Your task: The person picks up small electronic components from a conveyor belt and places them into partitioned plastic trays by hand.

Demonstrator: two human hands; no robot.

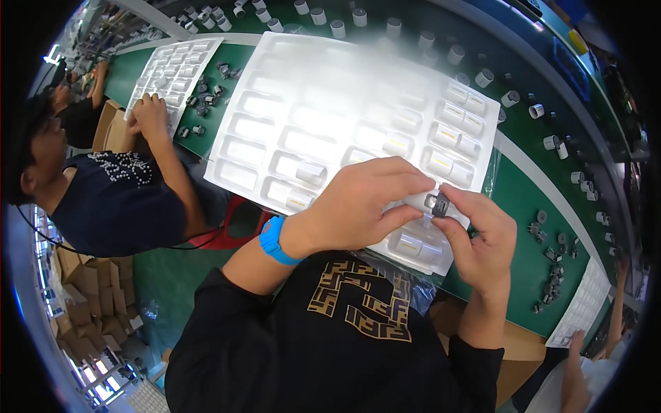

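Grasps a white cylinder (417,200) in the left hand (354,206), thumb below and fingers above. Pinches a small dark grey piece (441,204) between thumb and forefinger of the right hand (487,237), right at the cylinder's near-right end. Cannot tell whether fitted inside that end or only against it. Wears a blue band (277,241) on the left wrist. Holds both things just above the right part of a large white moulded tray (303,72), with more white cylinders (447,135) lying on their sides in pockets, mostly along the right; shows many bare pockets at left. Has to the right, on a green tabletop (513,193), a scatter of dark grey pieces (553,272). Shows beyond the tray a curving dark strip bearing rows of upright white cylinders (394,27). Includes at left a seated co-worker (113,206), reaching over another white tray (180,65), beside more dark pieces (203,96). Includes farther off, at lower left, stacked cardboard boxes (96,286).
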